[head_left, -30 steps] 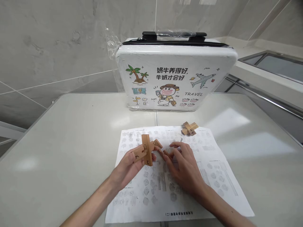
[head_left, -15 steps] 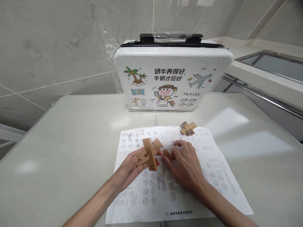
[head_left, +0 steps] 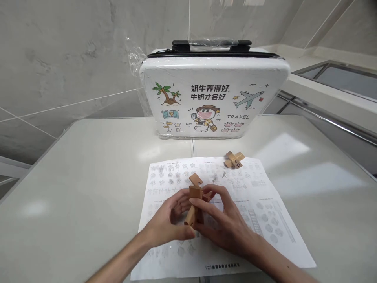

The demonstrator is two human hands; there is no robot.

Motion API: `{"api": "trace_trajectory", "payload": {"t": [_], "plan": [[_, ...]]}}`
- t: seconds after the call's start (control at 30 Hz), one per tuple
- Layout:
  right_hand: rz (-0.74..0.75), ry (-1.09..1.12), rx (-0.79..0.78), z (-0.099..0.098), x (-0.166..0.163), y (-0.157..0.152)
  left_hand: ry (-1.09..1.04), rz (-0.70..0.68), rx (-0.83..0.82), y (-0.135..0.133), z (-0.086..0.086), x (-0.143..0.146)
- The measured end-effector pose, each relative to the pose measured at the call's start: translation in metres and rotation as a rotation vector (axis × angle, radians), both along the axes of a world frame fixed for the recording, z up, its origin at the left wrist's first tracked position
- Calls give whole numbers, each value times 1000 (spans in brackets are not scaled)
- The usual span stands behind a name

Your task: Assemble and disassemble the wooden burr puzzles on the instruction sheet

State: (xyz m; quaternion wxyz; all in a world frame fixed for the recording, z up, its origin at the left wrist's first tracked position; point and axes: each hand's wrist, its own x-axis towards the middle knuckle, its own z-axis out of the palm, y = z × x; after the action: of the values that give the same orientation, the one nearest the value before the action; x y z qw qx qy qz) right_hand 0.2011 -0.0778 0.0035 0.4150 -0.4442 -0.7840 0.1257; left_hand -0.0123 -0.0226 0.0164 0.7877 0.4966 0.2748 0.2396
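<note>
Both hands meet over a printed instruction sheet (head_left: 259, 196). My left hand (head_left: 167, 224) is closed round a cluster of interlocked wooden puzzle bars (head_left: 194, 204), held upright. My right hand (head_left: 226, 224) pinches the same wooden cluster from the right, fingers curled on its top and side. A single notched wooden piece (head_left: 195, 179) lies on the sheet just beyond the hands. A small wooden cross of two joined bars (head_left: 234, 159) rests at the sheet's far edge.
A white plastic-wrapped suitcase (head_left: 212, 98) with cartoon travel prints stands at the back of the pale table (head_left: 88, 177). A tiled wall rises behind. A metal-framed ledge (head_left: 332, 78) runs along the right.
The left hand has drawn the wooden cluster nearer and turned it upright. The right hand has left the sheet and closed on the cluster. One notched piece stays on the paper.
</note>
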Motion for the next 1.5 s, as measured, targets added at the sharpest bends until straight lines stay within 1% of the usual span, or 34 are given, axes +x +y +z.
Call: {"api": "trace_trajectory", "payload": {"t": [0.1,0.17,0.27,0.37,0.53,0.67,0.9,1.03,1.13,1.23,1.33,1.43,1.5], "plan": [[-77,-5,-5,-2,-2,1,3,5,68,-3,2,4],[-102,-11,-10,-3,-2,2,8,19,114,-4,4,4],[-133,-26,-6,-3,0,3,82,15,160,-5,5,3],[-177,-32,30,-2,2,5,147,4,179,-6,4,2],[-211,-69,122,2,1,3,148,13,187,-11,5,5],[-198,-114,179,2,-2,-1,113,26,154,-15,5,9],[-164,-118,187,-1,-2,0,107,21,145,-15,4,8],[-134,-60,170,0,0,4,111,16,136,-16,12,13],[-106,-19,131,1,2,5,180,19,169,-15,18,16],[-66,29,62,1,3,5,240,29,220,-14,20,17],[-5,94,-1,1,3,2,275,52,223,-14,19,18],[44,181,-62,0,4,2,349,114,251,-13,18,17],[18,255,-82,0,7,5,426,192,270,-11,16,15]]}}
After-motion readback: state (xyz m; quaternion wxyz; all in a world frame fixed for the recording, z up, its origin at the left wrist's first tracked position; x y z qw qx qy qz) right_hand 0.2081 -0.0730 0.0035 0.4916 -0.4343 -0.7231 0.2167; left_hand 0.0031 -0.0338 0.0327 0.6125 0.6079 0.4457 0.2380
